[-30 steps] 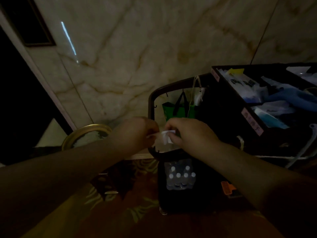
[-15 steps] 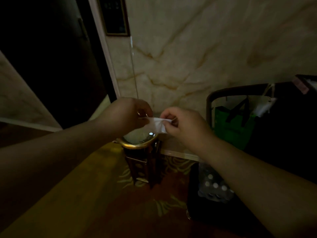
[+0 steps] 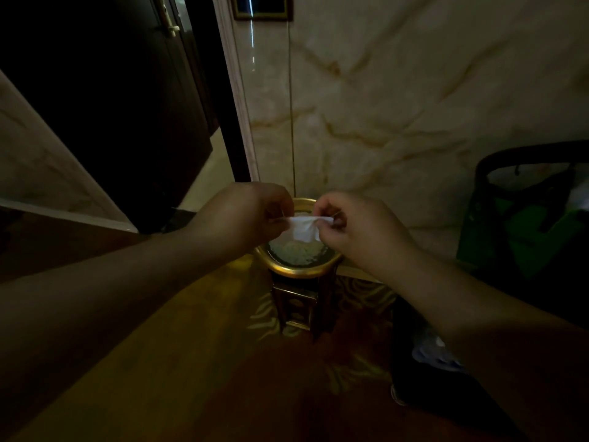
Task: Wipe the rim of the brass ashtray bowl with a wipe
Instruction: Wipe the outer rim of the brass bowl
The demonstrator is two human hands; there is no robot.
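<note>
A small white wipe [image 3: 304,228] is stretched between my two hands, above the brass ashtray bowl [image 3: 298,270]. My left hand [image 3: 247,215] pinches its left edge and my right hand [image 3: 355,231] pinches its right edge. The bowl has a shiny gold rim and pale gravel inside, and it sits on a dark stand with gold trim [image 3: 298,301]. My hands hide the far part of the rim. The wipe hangs clear of the bowl, not touching it.
A marble wall [image 3: 414,106] stands right behind the ashtray. A dark doorway [image 3: 111,90] opens at the left. A housekeeping cart with a green bag [image 3: 522,231] stands at the right, close to my right arm. Patterned carpet [image 3: 223,330] covers the floor.
My view has swung left from the cart to the ashtray, which is now centred below my hands. Both hands have kept hold of the wipe and pulled it wider.
</note>
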